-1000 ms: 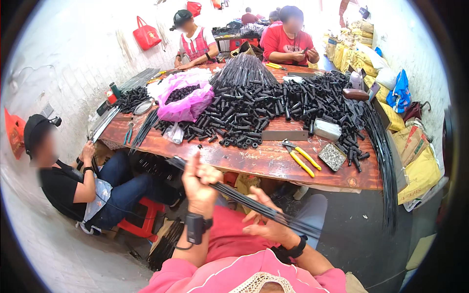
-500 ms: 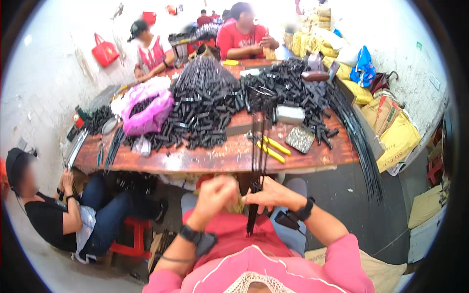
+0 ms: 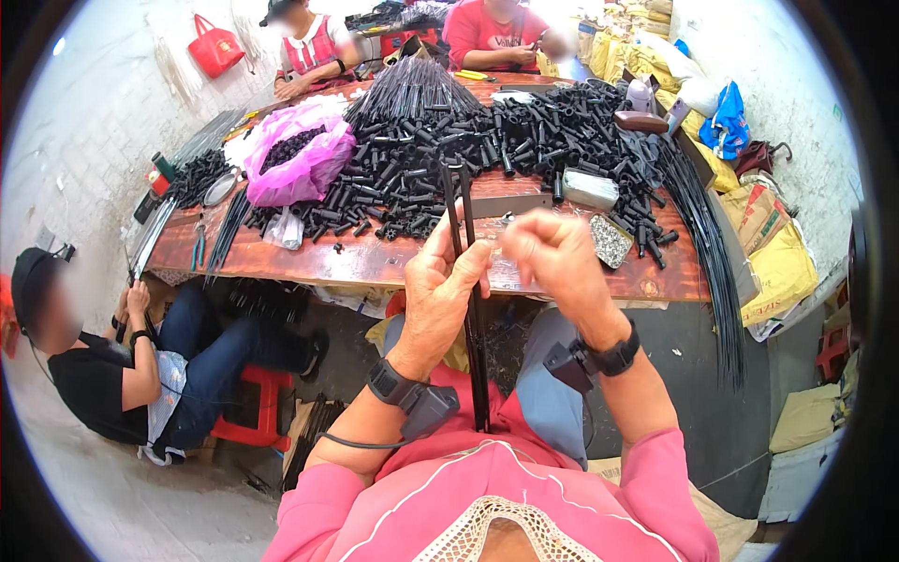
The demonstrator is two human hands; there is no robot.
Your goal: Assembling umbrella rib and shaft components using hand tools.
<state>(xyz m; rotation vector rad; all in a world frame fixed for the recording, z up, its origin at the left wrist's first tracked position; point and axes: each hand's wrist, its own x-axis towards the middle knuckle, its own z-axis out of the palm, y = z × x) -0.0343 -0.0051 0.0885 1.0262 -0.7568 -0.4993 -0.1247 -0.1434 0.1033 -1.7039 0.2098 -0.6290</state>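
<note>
The wooden table (image 3: 365, 264) spans the work area. A heap of black tubular parts (image 3: 398, 187) covers its middle. A pink plastic bag (image 3: 323, 176) stands at the heap's left side. The black rods (image 3: 478, 370) extend lengthwise from the person's lap toward the table, in front of the torso. The left hand (image 3: 436, 292) grasps the rods between thumb and fingers. The right hand (image 3: 564, 258) is just right of them, fingers curled; whether it grips anything cannot be determined.
</note>
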